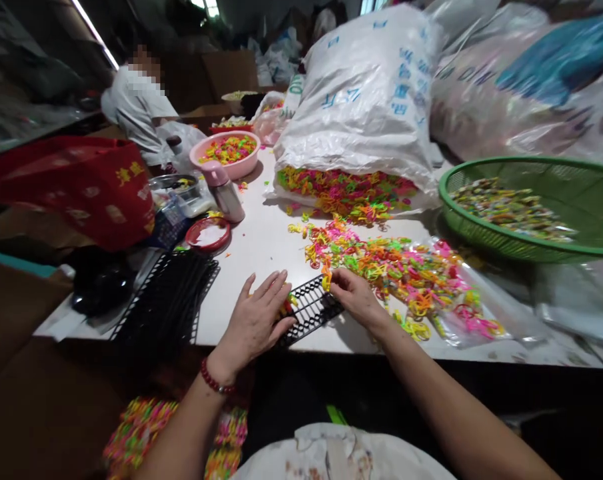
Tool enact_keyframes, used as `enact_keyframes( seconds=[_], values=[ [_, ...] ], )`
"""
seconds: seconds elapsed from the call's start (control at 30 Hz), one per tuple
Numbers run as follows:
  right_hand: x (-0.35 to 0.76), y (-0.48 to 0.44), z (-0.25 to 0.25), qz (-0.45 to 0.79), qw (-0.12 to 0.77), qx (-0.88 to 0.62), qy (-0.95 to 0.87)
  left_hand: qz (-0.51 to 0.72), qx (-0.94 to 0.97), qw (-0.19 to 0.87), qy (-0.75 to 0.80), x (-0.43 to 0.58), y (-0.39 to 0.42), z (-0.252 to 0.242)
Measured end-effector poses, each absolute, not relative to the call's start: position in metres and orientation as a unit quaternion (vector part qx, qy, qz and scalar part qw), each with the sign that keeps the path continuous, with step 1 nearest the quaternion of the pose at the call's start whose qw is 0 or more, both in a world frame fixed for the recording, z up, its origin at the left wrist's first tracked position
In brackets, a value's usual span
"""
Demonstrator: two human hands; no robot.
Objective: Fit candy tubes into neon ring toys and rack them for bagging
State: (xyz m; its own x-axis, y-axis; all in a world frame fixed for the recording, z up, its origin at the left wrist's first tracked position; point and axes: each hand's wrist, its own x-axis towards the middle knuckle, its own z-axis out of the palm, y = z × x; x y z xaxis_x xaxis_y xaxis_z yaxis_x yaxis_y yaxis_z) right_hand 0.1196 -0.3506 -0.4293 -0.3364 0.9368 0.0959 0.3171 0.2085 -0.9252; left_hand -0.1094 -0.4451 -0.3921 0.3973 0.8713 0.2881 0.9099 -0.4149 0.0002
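Note:
A black plastic rack [308, 308] with rows of slots lies on the white table in front of me. My left hand [261, 308] rests flat over its left end, fingers stretched out, partly covering a few coloured pieces there. At the rack's right end, my right hand [354, 293] pinches a small yellow-orange plastic piece [326, 279] between thumb and fingers. A loose heap of small bright plastic pieces [381, 267] in pink, green, orange and yellow spreads just beyond my right hand.
A large white sack [361, 87] spills similar pieces behind the heap. To the right stands a green basket [531, 250]. Stacked black racks [166, 297], a red dish [194, 241], a pink-topped bottle [228, 197] and a pink basin [251, 160] are leftward. A person [136, 113] sits beyond.

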Motion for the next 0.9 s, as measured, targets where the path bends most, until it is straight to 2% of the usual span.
enact_keyframes(
  seconds=[0.1, 0.2, 0.43, 0.7, 0.8, 0.9],
  values=[
    [0.089, -0.353, -0.442, 0.495, 0.357, -0.401, -0.683, -0.107, -0.837, 0.067, -0.532, -0.111, -0.445, -0.391],
    [0.07, -0.353, -0.449, 0.492, 0.335, -0.373, -0.712, -0.099, -0.841, 0.062, -0.528, -0.113, -0.445, -0.392],
    [0.063, -0.346, -0.457, 0.377, 0.25, -0.348, -0.821, -0.103, -0.838, 0.053, -0.534, -0.111, -0.445, -0.393],
    [0.061, -0.346, -0.46, 0.318, 0.178, -0.308, -0.879, -0.108, -0.839, 0.087, -0.526, -0.112, -0.443, -0.39],
    [0.064, -0.349, -0.456, 0.301, 0.17, -0.319, -0.883, -0.087, -0.847, 0.103, -0.514, -0.106, -0.436, -0.391],
    [0.094, -0.352, -0.441, 0.276, 0.22, -0.337, -0.873, -0.075, -0.851, 0.103, -0.51, -0.1, -0.431, -0.393]
  ],
)
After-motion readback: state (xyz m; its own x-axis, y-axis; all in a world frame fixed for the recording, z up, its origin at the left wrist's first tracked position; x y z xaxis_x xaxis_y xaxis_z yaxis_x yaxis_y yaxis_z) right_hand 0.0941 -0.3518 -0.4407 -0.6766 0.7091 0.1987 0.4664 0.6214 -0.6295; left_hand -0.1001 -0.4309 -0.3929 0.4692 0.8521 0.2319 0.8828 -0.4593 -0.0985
